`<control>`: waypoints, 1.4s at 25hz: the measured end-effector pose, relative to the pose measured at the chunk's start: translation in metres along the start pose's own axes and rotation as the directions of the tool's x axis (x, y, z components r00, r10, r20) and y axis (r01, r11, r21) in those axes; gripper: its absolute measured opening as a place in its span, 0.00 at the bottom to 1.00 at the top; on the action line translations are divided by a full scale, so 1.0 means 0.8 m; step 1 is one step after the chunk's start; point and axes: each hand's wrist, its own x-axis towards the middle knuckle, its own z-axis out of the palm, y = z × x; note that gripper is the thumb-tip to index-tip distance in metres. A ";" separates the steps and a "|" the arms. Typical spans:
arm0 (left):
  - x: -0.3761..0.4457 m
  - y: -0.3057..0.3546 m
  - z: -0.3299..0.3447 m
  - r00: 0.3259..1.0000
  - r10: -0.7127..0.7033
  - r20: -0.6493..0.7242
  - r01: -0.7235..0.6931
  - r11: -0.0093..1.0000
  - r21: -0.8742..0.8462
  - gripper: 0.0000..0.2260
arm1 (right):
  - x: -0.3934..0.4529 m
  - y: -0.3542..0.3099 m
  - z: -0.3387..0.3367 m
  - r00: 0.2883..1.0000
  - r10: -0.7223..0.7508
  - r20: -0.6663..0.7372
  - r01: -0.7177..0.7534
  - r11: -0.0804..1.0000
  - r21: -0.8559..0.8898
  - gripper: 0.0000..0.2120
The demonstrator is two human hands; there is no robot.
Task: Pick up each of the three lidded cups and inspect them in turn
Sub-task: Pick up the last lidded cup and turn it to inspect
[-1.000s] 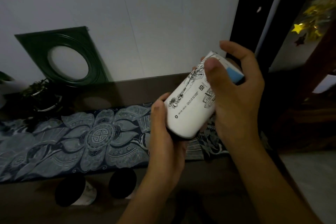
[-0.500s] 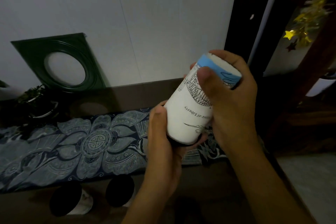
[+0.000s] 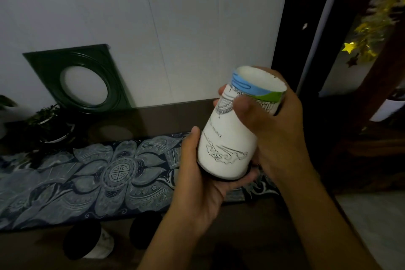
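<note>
Up in front of me, above the table's right end, I hold a white printed cup (image 3: 230, 138) in both hands, tilted, its dark-lidded end down toward me and its pale base up and away. My left hand (image 3: 203, 184) cups the lidded end from below, fingers curled under it, thumb up along its left side. My right hand (image 3: 276, 125) is wrapped round the upper part, thumb across the print and the other fingers closed behind. My forearms hide much of the table's near right part. At the near edge stand 2 dark-lidded cups (image 3: 82, 240), side by side. Beyond them a blue patterned runner (image 3: 98, 177) lies along the table. At the far left are a potted plant (image 3: 52, 125) and a green frame (image 3: 83, 81) leaning on the wall.
</note>
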 end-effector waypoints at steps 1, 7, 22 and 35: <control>0.001 -0.003 0.003 0.993 0.110 -0.048 -0.108 0.993 0.043 0.25 | -0.003 0.001 0.006 0.998 -0.019 -0.062 0.019 1.000 -0.003 0.32; -0.005 0.010 -0.002 0.999 0.032 -0.022 -0.032 0.999 0.029 0.27 | -0.004 -0.007 0.003 1.000 -0.012 0.016 0.011 0.999 0.049 0.34; -0.018 0.019 -0.005 0.989 -0.120 0.090 0.113 0.990 0.085 0.29 | -0.015 -0.011 0.006 1.000 0.012 0.028 -0.016 0.990 0.139 0.36; -0.024 0.001 -0.008 0.997 0.055 -0.049 -0.051 0.996 0.077 0.25 | -0.034 -0.004 0.020 0.988 0.037 -0.148 -0.024 0.996 0.089 0.25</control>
